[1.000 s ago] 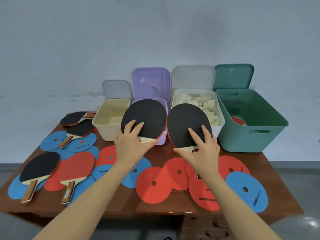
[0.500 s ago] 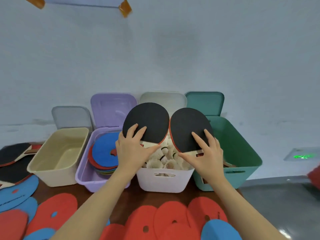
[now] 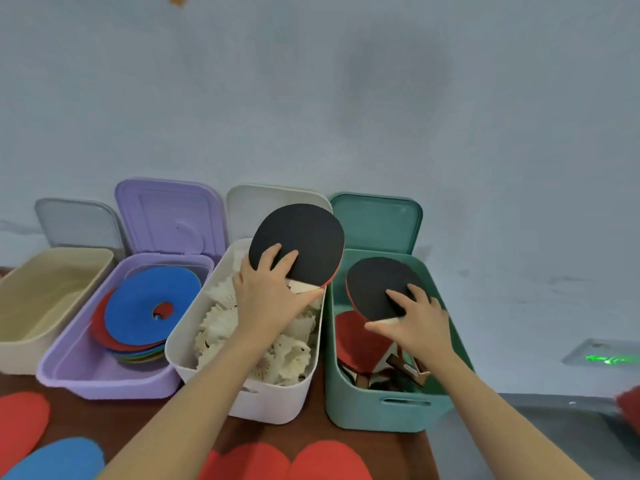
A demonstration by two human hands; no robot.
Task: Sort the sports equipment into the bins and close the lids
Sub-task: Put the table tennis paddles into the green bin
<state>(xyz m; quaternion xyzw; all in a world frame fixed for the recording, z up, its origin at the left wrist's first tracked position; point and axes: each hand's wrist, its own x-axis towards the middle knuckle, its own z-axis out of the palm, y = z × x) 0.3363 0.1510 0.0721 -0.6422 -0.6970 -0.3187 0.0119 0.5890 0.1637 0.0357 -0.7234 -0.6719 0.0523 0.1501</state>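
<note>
1. We see our left hand (image 3: 266, 296) gripping a paddle (image 3: 297, 244) at the neck, thumb under the blade's lower edge and fingers curled onto its black face; the paddle is held above the white bin (image 3: 266, 407) and reaches toward the green bin (image 3: 381, 415).
2. Our right hand (image 3: 417, 322) grips a second paddle (image 3: 379, 287) the same way, thumb beneath and fingers on the black rubber, with the blade inside the mouth of the green bin.
3. Down in the green bin lie other paddles (image 3: 360, 344), one red face up, with wooden handles showing near the front wall.
4. The white bin holds a heap of white shuttlecocks (image 3: 221, 323).
5. The purple bin (image 3: 104, 382) to its left holds a stack of flat discs (image 3: 149, 306), a blue one on top.
6. The cream bin (image 3: 20, 355) stands at the far left; we cannot tell whether anything lies in it.
7. All four lids (image 3: 169, 216) stand open behind the bins against the wall.
8. More red and blue discs (image 3: 325, 460) lie on the wooden table (image 3: 104, 419) in front of the bins.
</note>
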